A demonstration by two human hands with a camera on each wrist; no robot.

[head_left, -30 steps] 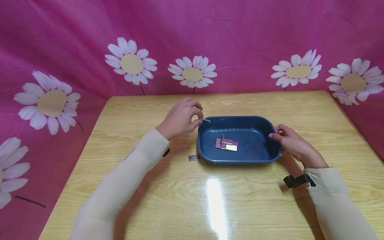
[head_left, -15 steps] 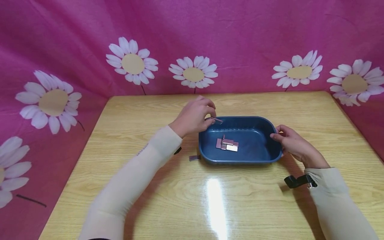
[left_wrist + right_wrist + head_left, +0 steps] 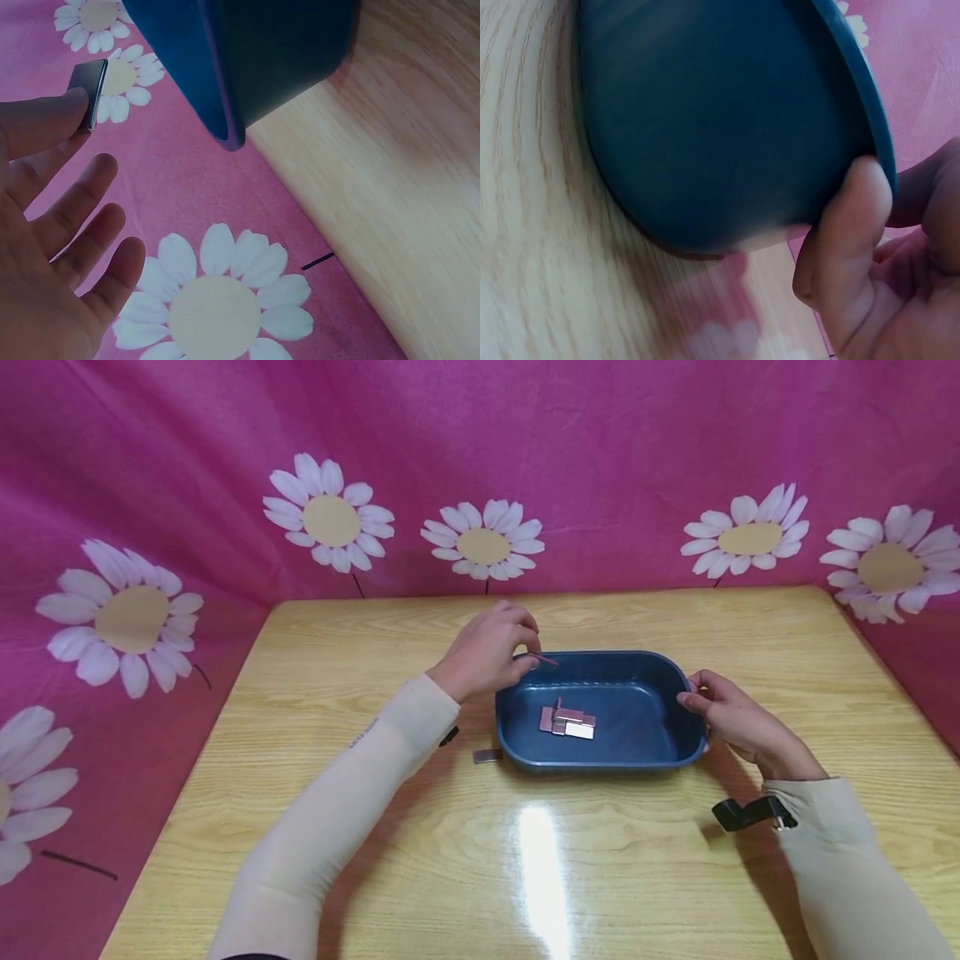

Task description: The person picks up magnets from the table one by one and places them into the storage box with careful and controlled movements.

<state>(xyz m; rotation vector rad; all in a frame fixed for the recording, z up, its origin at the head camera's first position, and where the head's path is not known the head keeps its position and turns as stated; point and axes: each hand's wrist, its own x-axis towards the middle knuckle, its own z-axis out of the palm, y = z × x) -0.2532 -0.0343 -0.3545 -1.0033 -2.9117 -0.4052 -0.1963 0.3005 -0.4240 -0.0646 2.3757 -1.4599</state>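
My left hand [image 3: 489, 649] pinches a small, flat, shiny rectangular metal piece [image 3: 546, 659] between thumb and forefinger, above the left back rim of a dark blue tub [image 3: 600, 766]. The left wrist view shows the piece [image 3: 90, 79] edge-on at the thumb tip, the other fingers spread loosely. My right hand [image 3: 738, 727] grips the tub's right end by the rim, thumb inside. Its fingers [image 3: 855, 217] bend over the tub wall [image 3: 705, 135] in the right wrist view. Several similar metal pieces [image 3: 573, 728] lie in a loose pile on the tub floor, one of them on edge.
Another metal piece [image 3: 487, 756] lies on the wooden table [image 3: 390, 877], against the tub's lower left corner. A pink cloth [image 3: 600, 460] with white daisies hangs behind the table and at its sides.
My left hand has moved right with the metal piece, from beside the tub's left end to over its rim, then nearly stopped. The right hand and tub have stayed put.
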